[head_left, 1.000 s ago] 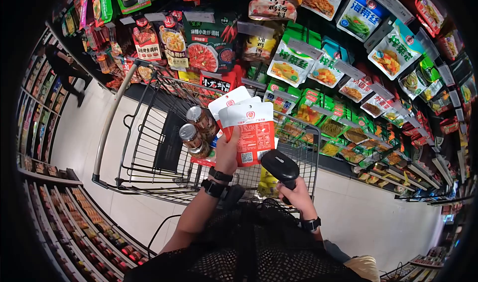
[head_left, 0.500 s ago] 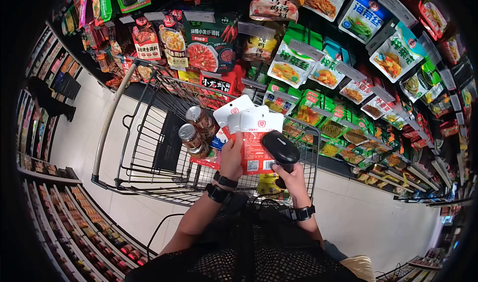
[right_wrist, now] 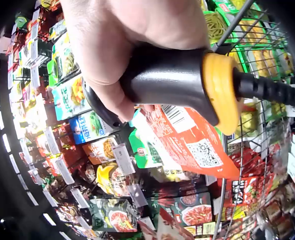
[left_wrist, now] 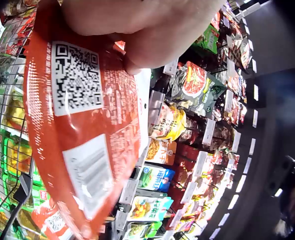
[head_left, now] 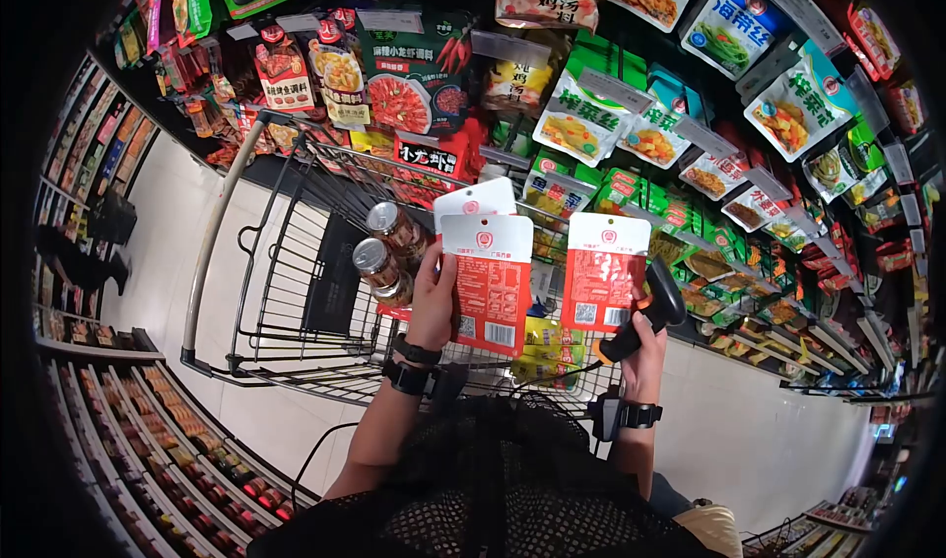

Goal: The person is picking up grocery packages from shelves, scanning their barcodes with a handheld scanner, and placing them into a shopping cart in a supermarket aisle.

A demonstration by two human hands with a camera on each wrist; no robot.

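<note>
Over the shopping cart (head_left: 296, 292), your left hand (head_left: 434, 297) grips a small stack of red-and-white pouches (head_left: 490, 277) by the left edge, thumb curled over the front one, barcodes facing you; your right hand (head_left: 645, 353) is wrapped tight round the handle of the black scanner (head_left: 658, 307), whose head is raised and tilted; a single red pouch (head_left: 606, 274) stands upright just left of the scanner, touching those fingers, though whether they pinch it is hard to tell; the stack and the single pouch are near each other but apart; two lidded jars (head_left: 379, 252) stand in the cart just left of your left hand; hanging packets (head_left: 591, 124) fill the shelf behind.
</note>
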